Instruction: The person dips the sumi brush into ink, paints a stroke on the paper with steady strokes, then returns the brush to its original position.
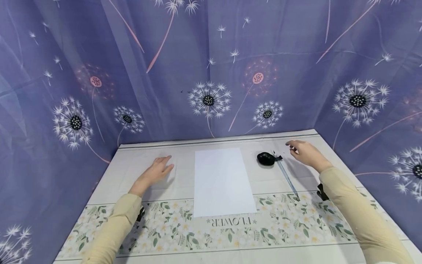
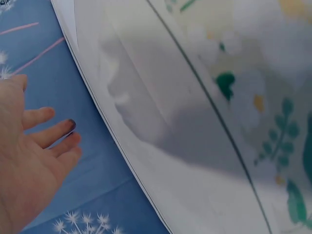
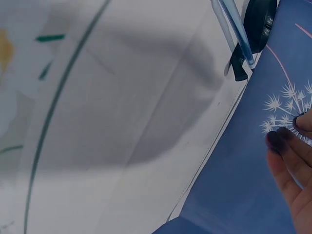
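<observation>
- A person's left hand (image 1: 155,171) is hovering above the table, grip released, fingers spreading and holding nothing.
- The right hand (image 1: 307,152) is also hovering with a free grip, its fingers bending loosely around air.
- One white sheet of paper (image 1: 221,183) is lying flat between the two hands, nearer the left.
- One blue-handled brush (image 1: 287,178) is lying aslant just left of the right hand, standing between that hand and the sheet.
- One black oval object (image 1: 265,158) is resting beyond the brush from the right hand, near its dark tip; whether it is containing anything is not showing.
- Two pale sleeves (image 1: 122,216) are covering the forearms behind the hands.
- One floral tablecloth (image 1: 174,238) is spreading beneath both hands, its word "FLOWER" appearing upside down.
- A purple dandelion-print curtain (image 1: 165,36) is hanging beyond both hands.
</observation>
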`<state>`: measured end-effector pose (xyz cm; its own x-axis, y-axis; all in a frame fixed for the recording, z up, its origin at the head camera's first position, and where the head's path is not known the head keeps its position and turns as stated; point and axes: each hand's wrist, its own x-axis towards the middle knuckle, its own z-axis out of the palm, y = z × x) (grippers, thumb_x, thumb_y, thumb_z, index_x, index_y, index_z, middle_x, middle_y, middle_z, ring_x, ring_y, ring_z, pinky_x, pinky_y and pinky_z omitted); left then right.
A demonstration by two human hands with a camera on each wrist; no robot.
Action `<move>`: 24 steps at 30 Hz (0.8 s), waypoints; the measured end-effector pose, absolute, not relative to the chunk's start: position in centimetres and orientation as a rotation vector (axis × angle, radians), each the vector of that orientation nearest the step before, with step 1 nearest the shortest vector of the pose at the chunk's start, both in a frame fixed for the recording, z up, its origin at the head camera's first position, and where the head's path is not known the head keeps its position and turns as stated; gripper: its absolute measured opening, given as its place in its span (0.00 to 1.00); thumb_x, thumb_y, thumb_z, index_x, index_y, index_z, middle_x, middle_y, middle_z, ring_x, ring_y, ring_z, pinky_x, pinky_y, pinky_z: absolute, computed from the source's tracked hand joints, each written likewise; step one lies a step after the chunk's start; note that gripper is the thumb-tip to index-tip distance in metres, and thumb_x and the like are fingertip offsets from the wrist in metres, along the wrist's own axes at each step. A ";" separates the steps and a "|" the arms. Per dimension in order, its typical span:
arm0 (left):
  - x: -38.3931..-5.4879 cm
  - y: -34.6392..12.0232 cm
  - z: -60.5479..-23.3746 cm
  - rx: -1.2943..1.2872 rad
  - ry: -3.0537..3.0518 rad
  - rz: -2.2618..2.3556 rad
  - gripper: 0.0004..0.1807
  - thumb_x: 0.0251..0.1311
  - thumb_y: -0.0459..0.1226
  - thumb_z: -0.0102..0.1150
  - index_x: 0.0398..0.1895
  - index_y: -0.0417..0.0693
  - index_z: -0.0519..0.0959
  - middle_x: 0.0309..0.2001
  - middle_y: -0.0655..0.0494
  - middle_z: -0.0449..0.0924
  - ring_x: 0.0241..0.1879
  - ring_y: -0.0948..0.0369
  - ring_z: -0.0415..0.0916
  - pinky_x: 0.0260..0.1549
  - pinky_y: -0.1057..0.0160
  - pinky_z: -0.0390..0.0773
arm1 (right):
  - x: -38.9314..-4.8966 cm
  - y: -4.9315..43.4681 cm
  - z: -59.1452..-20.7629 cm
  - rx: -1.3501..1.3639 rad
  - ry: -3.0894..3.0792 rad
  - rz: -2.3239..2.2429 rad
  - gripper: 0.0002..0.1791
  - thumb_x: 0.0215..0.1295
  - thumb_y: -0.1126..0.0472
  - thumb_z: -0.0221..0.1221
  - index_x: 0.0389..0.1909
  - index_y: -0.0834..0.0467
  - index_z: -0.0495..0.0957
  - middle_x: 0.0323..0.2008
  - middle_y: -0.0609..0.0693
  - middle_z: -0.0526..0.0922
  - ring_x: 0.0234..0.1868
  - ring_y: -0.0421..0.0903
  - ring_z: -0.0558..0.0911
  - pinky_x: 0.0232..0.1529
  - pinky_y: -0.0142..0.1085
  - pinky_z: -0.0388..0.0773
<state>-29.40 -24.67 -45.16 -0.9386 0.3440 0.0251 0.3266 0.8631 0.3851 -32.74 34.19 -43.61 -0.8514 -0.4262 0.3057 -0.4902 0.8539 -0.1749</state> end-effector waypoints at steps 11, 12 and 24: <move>-28.7 -22.2 -45.6 0.554 2.852 0.632 0.34 0.74 0.46 0.44 0.75 0.38 0.51 0.72 0.32 0.53 0.72 0.39 0.50 0.70 0.39 0.55 | -31.7 33.7 -43.5 0.842 -2.859 0.275 0.13 0.57 0.74 0.59 0.43 0.65 0.83 0.38 0.59 0.86 0.35 0.55 0.85 0.38 0.48 0.83; -28.5 -22.0 -45.6 0.553 2.840 0.633 0.34 0.73 0.46 0.44 0.75 0.38 0.51 0.72 0.32 0.53 0.73 0.39 0.50 0.70 0.39 0.55 | -31.6 33.6 -43.4 0.861 -2.870 0.271 0.13 0.56 0.74 0.59 0.43 0.64 0.83 0.38 0.59 0.86 0.36 0.55 0.85 0.37 0.48 0.83; -27.5 -19.3 -46.5 0.625 2.781 0.571 0.41 0.69 0.50 0.51 0.76 0.40 0.48 0.74 0.35 0.48 0.75 0.42 0.46 0.71 0.41 0.55 | -30.5 33.1 -43.3 0.956 -2.996 0.286 0.17 0.55 0.75 0.60 0.46 0.62 0.83 0.40 0.59 0.87 0.32 0.47 0.84 0.35 0.42 0.83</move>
<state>-27.47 -19.28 -46.48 -0.8814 0.4513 -0.1395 0.3598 0.8328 0.4207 -30.51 33.09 -43.31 -0.8165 -0.5760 0.0396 -0.5731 0.8002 -0.1767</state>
